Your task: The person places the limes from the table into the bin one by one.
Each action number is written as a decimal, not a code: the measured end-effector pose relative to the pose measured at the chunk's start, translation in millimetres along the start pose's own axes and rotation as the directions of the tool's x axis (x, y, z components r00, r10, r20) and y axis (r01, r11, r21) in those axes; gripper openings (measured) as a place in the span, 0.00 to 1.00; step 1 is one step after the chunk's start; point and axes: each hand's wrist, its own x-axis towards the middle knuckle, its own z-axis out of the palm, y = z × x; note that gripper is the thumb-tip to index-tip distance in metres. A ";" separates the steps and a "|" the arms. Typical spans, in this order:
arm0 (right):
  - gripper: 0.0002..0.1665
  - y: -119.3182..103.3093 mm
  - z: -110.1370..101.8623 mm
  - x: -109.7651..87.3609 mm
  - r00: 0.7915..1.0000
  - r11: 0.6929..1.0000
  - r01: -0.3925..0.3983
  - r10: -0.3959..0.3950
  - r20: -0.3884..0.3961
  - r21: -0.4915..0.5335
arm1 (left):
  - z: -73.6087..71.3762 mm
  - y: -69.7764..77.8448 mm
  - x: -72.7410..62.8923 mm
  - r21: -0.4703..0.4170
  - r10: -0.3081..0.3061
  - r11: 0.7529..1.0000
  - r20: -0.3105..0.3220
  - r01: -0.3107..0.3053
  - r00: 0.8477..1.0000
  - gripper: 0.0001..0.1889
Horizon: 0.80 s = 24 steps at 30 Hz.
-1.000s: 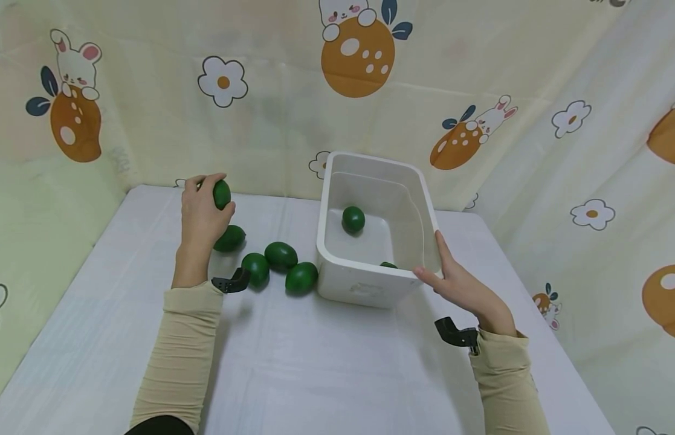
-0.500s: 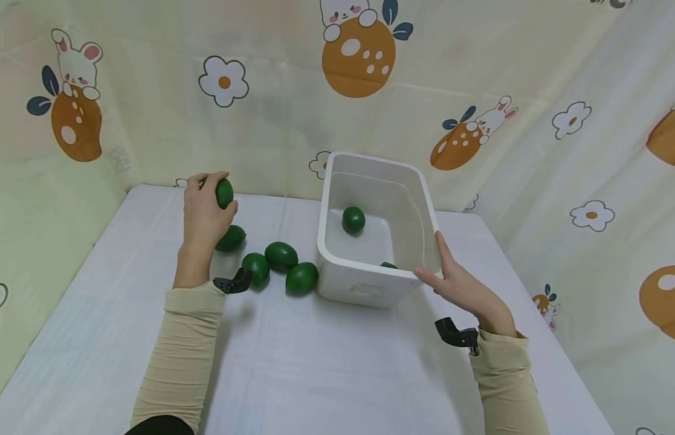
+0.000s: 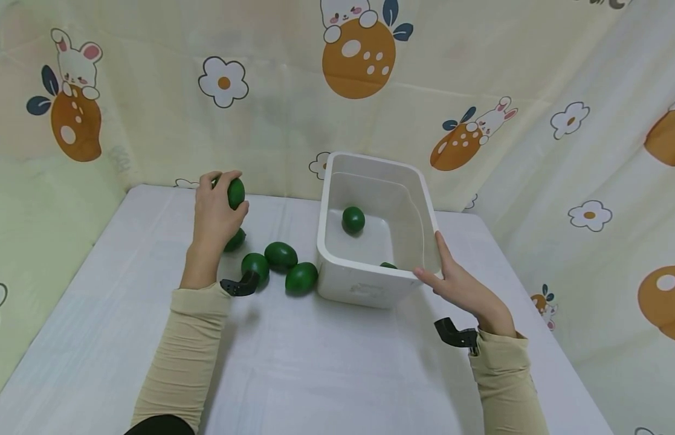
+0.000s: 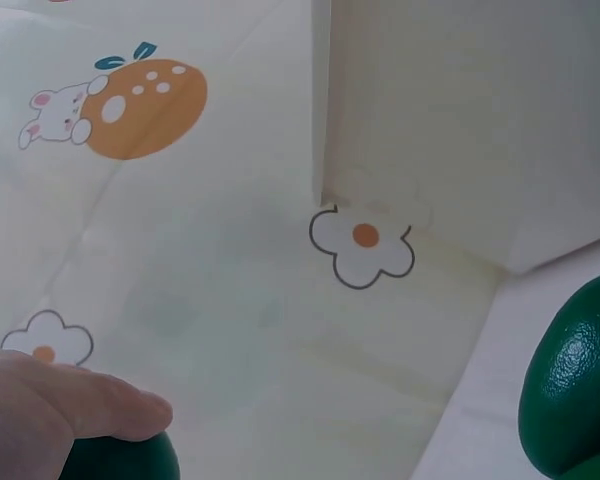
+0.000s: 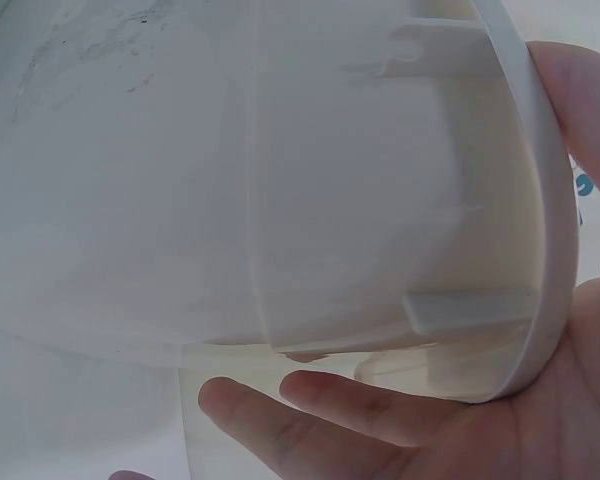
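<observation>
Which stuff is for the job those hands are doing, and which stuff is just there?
Part of the job, it seems:
held fruit, green, in the left grip
four green fruits outside the box
white box, right grip at its rim
two green fruits seen inside

Just there:
patterned cloth behind
white table
black wrist gadgets

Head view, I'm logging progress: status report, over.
Left hand gripping green fruit. Right hand holding white bin. Two fruits inside, one mostly hidden. Bin's left rim possibly in the way.

Head view high, facing forward-down; wrist views close; all share box (image 3: 364,287).
</observation>
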 end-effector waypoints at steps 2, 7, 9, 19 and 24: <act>0.57 0.3 0.1 0.5 1.000 1.000 0.001 -0.001 -0.001 -0.005 | 0.5 0.3 0.0 0.000 0.000 1.000 -0.001 0.000 1.000 0.29; 0.57 0.9 0.3 1.1 1.000 1.000 0.004 -0.004 -0.001 -0.004 | 2.0 1.9 -0.3 -0.003 0.009 1.000 -0.009 -0.009 1.000 0.29; 0.58 0.8 0.3 1.1 1.000 1.000 0.006 -0.006 -0.001 -0.005 | 2.6 2.7 -0.4 -0.006 0.017 1.000 -0.012 -0.017 1.000 0.29; 0.57 -0.5 0.8 0.7 1.000 1.000 0.008 -0.008 -0.003 0.000 | 2.2 8.2 -3.2 -0.018 0.062 0.998 -0.022 -0.063 0.998 0.28; 0.57 -0.4 1.2 1.0 1.000 1.000 0.009 -0.009 -0.003 0.002 | 1.6 11.4 -4.9 -0.019 0.076 0.997 -0.028 -0.077 0.997 0.28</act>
